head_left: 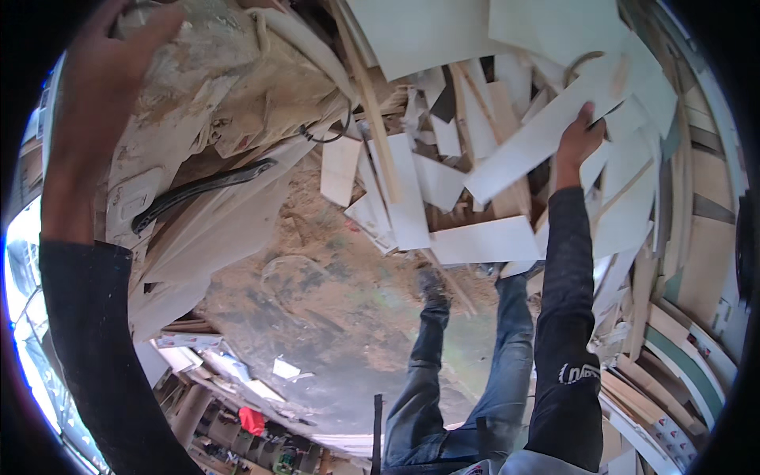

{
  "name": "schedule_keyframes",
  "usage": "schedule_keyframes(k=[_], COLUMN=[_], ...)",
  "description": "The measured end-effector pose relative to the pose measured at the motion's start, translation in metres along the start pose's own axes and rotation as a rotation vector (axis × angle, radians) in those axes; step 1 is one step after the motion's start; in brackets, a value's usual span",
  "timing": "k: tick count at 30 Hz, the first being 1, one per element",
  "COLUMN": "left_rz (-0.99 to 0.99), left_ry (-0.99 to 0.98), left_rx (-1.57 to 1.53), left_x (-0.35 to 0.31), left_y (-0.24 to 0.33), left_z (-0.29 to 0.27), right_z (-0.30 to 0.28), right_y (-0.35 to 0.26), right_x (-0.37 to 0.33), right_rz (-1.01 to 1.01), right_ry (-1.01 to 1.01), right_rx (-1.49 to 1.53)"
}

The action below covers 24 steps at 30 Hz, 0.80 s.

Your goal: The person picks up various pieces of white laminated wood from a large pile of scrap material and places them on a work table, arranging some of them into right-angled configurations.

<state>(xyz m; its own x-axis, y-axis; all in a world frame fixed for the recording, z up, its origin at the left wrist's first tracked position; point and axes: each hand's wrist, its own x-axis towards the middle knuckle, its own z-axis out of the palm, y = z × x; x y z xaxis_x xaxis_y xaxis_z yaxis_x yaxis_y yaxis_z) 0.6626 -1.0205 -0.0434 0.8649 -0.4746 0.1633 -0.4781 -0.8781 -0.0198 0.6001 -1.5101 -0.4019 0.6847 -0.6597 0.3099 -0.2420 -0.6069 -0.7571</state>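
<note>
My right hand (582, 146) is closed on the edge of a long white board strip (522, 138), which lies slanting over a heap of offcuts. The thumb shows at the board's edge, while the other fingers are mostly hidden. At the upper left, my left hand (107, 95) reaches over a dusty, crumpled pale bulk (206, 71). Its thumb and a finger are spread apart, and the fingertips run out at the picture's edge. I see no thing held in it. A black curved strip (202, 190) lies below that bulk, right of my left forearm.
Large white sheets (435, 32) lean at the far side, with a thin wooden batten (368, 95) beside the offcuts. Sawdust covers the floor (317, 285) around my feet. Stacked boards (704, 261) line the right. A red item (252, 421) lies among goods at lower left.
</note>
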Motion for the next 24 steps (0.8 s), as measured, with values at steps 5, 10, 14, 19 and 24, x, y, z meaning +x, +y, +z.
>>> schedule_keyframes(k=[5, 10, 14, 19, 24], left_rz=[0.036, -0.154, -0.188, -0.203, -0.273], left_ry=[0.156, 0.148, 0.124, 0.126, 0.083], left_rx=[0.175, 0.058, 0.027, -0.007, 0.027], left_x=[-0.007, -0.006, 0.000, 0.015, 0.006], left_y=[-0.005, 0.020, 0.027, 0.034, 0.036], left_z=[0.005, 0.000, -0.005, -0.002, -0.018], right_z=[0.009, -0.009, -0.010, -0.003, 0.034], right_y=[0.015, -0.051, -0.047, 0.064, -0.031], right_x=[0.103, 0.042, 0.013, 0.022, -0.027], right_rz=[0.280, 0.525, 0.359, 0.215, 0.105], right_ry=[-0.038, -0.299, -0.374, -0.058, 0.009], right_rx=[0.273, 0.700, 0.520, 0.094, -0.300])
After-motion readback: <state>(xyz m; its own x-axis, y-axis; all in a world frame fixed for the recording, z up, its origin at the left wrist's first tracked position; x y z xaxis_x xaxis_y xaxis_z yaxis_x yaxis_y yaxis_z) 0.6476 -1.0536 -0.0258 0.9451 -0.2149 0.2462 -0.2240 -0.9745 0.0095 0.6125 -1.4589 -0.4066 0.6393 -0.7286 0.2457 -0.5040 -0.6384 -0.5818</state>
